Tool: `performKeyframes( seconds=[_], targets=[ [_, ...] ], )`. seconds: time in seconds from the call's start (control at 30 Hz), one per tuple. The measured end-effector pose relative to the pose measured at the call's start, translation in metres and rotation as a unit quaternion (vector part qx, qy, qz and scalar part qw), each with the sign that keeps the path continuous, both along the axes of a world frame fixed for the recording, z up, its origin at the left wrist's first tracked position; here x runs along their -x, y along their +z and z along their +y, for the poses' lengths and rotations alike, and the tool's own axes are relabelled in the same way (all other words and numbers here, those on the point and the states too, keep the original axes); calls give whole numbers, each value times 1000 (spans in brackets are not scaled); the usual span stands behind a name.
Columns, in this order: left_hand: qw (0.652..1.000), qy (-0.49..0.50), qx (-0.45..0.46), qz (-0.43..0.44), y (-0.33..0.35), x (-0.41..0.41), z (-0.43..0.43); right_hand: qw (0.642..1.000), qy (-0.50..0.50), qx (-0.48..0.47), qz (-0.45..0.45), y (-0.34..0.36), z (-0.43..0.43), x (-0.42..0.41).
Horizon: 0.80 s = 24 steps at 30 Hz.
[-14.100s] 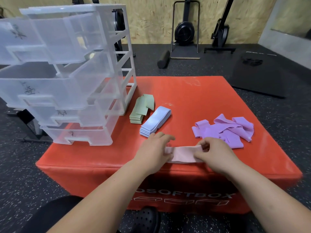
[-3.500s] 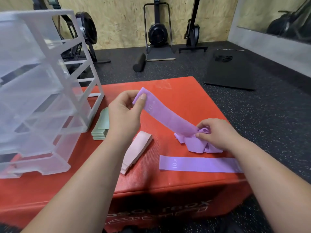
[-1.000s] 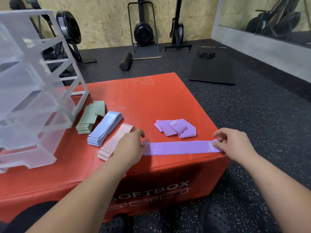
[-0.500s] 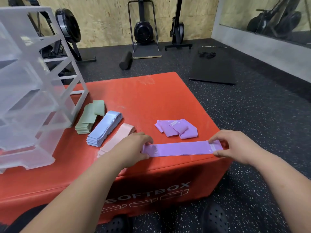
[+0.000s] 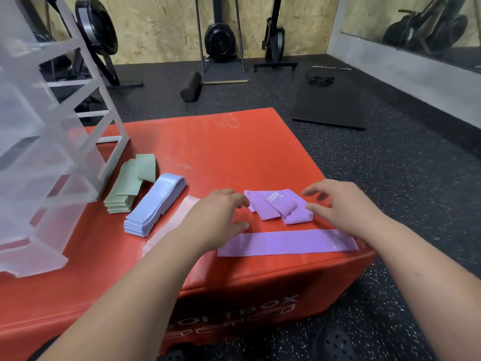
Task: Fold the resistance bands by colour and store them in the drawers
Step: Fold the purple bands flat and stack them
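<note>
- While I hover left hand [image 5: 217, 213] and right hand [image 5: 343, 204], fingers spread, neither grips anything.
- Red box [image 5: 229, 147] carries purple bands [image 5: 279, 208] between them; gym floor [image 5: 390, 178] surrounds.

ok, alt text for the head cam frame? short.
The left hand and right hand hover open either side of the loose purple bands on a red soft box; a flat purple band lies along its near edge. Further left, a pink stack, blue stack and green stack sit folded beside a clear drawer unit.
</note>
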<state>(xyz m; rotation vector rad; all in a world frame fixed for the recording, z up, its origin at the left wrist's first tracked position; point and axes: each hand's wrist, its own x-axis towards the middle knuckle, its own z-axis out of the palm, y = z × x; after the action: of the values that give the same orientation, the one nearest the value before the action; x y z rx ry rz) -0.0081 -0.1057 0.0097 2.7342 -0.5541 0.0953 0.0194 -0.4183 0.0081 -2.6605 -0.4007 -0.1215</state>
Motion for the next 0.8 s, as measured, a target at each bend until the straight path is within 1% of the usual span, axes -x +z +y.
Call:
performKeyframes(
  seconds=[0.13, 0.33, 0.4, 0.47, 0.5, 0.6, 0.67, 0.73, 0.8],
  targets=[
    [1000, 12, 3, -21, -4, -16, -12, 999, 33, 17, -1, -2, 36, -20],
    [999, 22, 18, -31, -13, -31, -24, 990, 68, 106, 60, -17, 61, -45],
    [999, 23, 18, -32, -16, -34, -26, 988, 61, 127, 60, -17, 63, -50],
    [999, 26, 21, -34, -19, -37, -25, 990, 48, 123, 39, -11, 64, -55],
    [999, 29, 27, -37, -19, -40, -24, 993, 42, 104, 23, -7, 63, -57],
    [995, 41, 71, -48, -20, -48, -20, 999, 28, 3, -21, 11, 58, -59],
    [992, 49, 108, -46, -19, -52, -18, 998, 14, -64, -24, 26, 56, -57],
    [987, 57, 139, -50, -19, -53, -16, 990, 7, -140, -18, 38, 56, -54],
    [981, 62, 174, -62, -17, -53, -15, 974, -2, -226, -15, 45, 58, -51]
  ],
)
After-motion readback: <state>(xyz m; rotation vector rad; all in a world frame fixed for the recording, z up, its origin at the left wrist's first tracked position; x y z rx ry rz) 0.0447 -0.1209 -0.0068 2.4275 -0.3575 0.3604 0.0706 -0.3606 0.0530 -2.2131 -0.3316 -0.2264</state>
